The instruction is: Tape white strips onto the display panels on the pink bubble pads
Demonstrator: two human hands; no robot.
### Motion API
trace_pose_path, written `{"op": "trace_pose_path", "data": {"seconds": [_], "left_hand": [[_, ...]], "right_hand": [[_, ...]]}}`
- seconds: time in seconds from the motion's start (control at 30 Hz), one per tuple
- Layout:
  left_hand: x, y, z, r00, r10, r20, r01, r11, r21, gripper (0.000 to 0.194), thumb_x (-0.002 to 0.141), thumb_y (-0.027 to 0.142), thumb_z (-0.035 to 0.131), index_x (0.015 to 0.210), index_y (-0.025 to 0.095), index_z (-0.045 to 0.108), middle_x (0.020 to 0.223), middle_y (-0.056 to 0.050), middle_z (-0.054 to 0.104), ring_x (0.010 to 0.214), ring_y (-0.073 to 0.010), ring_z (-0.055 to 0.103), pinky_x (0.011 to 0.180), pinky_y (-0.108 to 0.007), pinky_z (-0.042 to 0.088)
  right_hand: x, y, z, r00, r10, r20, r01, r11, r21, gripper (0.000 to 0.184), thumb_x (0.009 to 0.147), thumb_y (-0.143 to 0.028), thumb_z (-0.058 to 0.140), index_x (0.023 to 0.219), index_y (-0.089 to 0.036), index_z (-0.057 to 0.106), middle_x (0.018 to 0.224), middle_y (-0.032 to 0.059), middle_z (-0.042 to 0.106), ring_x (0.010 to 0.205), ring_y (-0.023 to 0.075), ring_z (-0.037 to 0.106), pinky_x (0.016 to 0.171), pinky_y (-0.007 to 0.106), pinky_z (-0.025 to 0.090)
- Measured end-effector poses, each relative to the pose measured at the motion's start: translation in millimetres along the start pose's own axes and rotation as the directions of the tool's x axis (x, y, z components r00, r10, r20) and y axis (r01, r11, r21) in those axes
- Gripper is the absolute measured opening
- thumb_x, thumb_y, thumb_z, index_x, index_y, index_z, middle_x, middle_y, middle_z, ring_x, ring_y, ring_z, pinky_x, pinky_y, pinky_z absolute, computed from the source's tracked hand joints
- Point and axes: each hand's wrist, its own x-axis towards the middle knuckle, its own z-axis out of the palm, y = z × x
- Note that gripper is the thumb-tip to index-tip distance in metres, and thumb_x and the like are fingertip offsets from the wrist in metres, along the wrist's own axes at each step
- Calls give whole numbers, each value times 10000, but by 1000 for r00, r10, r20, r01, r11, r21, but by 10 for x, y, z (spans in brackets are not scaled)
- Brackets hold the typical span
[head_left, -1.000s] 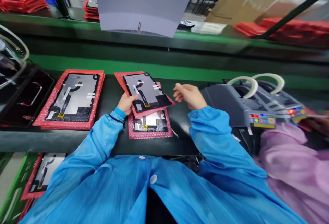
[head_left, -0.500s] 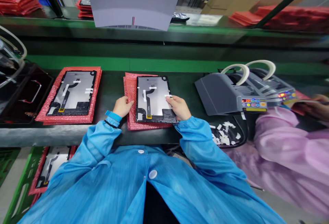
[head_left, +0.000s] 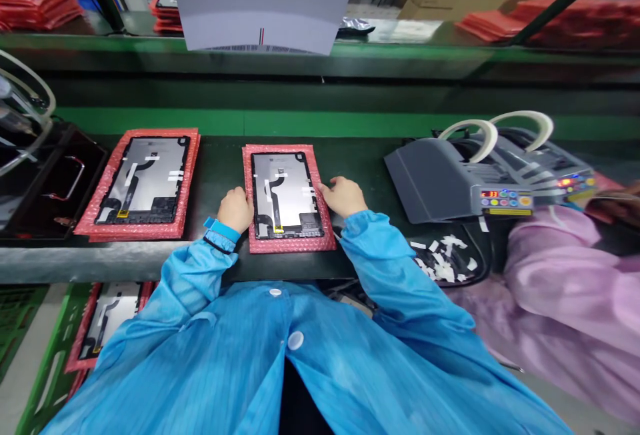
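A tablet screen assembly [head_left: 295,195], with a silver back, dark frame and ribbon cable, lies face down on red bubble-wrap bags [head_left: 293,245] in front of me. At the bags' left edge, my left hand [head_left: 236,209] is closed with its fingers curled against the wrap. My right hand [head_left: 345,196] grips the opposite edge, thumb and fingers bent close to the screen's right side. Parts of the fingers on both hands are hidden. Farther left, a second screen assembly [head_left: 145,182] rests on its own red bubble-wrap bags [head_left: 95,222].
Two grey machines [head_left: 435,182] with pale hoses stand to the right. Near them lie white tape scraps [head_left: 445,262]. A co-worker's pink sleeve [head_left: 560,262] reaches in there. A black case [head_left: 50,188] sits at left; a green crate [head_left: 50,368] holds another wrapped screen below the bench.
The screen has moved left and now lies centred on the bubble-wrap bags. My right hand has let go of it and shifted to the bags' right edge.
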Motion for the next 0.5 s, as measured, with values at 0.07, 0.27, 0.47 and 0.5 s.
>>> {"op": "trace_pose_path", "data": {"seconds": [0.07,0.27,0.47,0.5], "left_hand": [[10,28,14,1000,-14,7,14,999,-52,139,807,167,482,881,136,595,895,-190,668,890,-324,644,799,-423,494],[94,-20,78,999,-52,-13,47,968,-245,214,739,83,521,901,170,631,836,-126,692,852,-287,657,835,-397,490],[71,-56,95,997,-73,16,73,916,-396,250,736,55,509,917,154,651,810,-98,690,856,-252,659,876,-376,489],[48,-50,94,996,-88,8,83,900,-427,264,746,53,499,944,147,648,825,-100,691,863,-246,658,880,-377,490]], "right_hand": [[111,32,41,999,22,47,-27,992,124,273,792,-338,616,910,-99,676,902,149,698,908,252,650,797,304,465],[201,-76,133,974,79,210,-177,849,499,231,741,-262,670,567,-145,574,391,-44,454,419,96,442,522,240,417],[83,-220,47,961,-58,271,-188,584,790,158,816,-279,555,727,-161,610,592,28,652,603,177,633,643,279,508],[61,-235,38,961,-69,267,-185,557,810,164,821,-290,538,759,-161,618,607,35,661,623,190,644,654,292,516]]}}
